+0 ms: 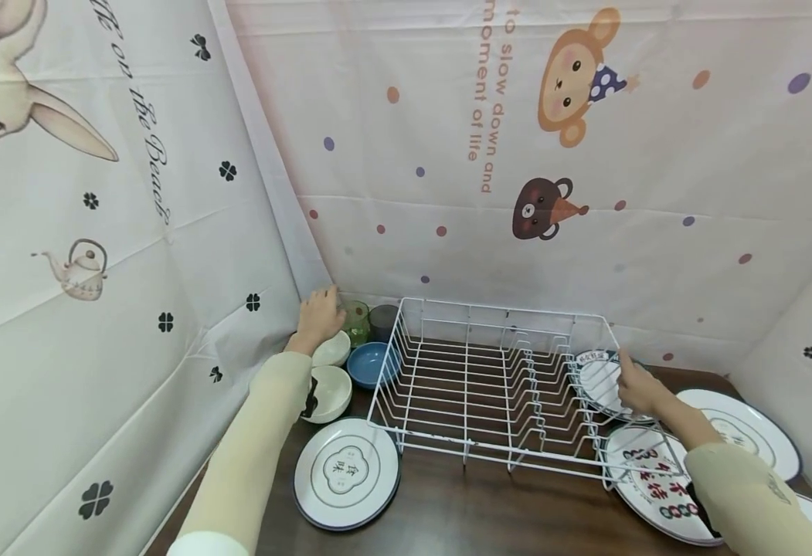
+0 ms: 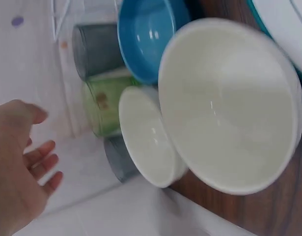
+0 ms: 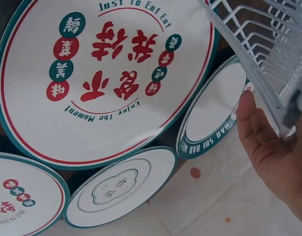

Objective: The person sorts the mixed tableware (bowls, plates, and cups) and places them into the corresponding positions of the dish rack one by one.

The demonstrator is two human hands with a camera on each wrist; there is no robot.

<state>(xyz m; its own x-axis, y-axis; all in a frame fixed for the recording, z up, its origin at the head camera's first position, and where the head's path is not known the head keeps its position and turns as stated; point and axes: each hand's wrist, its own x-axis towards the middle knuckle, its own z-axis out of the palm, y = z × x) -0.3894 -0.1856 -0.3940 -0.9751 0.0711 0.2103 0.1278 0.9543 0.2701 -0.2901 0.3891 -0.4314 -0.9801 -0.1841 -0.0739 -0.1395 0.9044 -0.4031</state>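
Note:
My left hand [image 1: 319, 318] is over the back-left corner, beside a green glass [image 1: 357, 324] and a dark grey glass [image 1: 382, 320]. Its fingers [image 2: 42, 167] are loosely bent and hold nothing. Below it sit two cream bowls [image 1: 329, 395] and a blue bowl [image 1: 371, 364]; another grey glass [image 2: 121, 158] shows in the left wrist view. At the right, my right hand [image 1: 642, 390] grips the side rail of a white wire dish rack [image 1: 468, 444], fingers curled at the corner [image 3: 283, 129]. A patterned plate [image 3: 214, 115] lies just beside that hand.
A white plate [image 1: 346, 472] lies left of the rack. More plates lie to the right, one with red characters [image 1: 656, 483] and one with a plain rim [image 1: 739, 428]. Printed cloth [image 1: 412, 116] hangs behind and on both sides of the brown table [image 1: 461, 510].

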